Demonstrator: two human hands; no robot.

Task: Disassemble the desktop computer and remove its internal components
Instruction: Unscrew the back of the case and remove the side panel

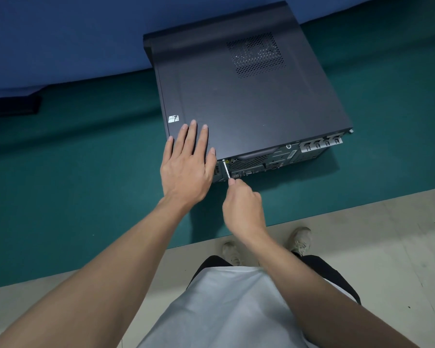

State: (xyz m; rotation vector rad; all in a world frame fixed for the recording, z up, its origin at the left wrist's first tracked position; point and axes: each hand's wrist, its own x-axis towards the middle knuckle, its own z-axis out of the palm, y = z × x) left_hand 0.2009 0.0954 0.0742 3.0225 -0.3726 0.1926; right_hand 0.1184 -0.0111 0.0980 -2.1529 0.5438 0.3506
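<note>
Partly hidden, screwdriver gripped by right hand, tip indistinct, left hand flat on computer case.

Handle of the screwdriver hidden inside the right hand

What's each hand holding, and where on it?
Right hand grips a screwdriver by its handle end. Left hand holds nothing, flat on the computer case.

The desk, covered in a dark teal-green mat, carried a black metal desktop computer case lying flat on its side. Near the far left edge sat a small dark flat block, possibly a box.
</note>
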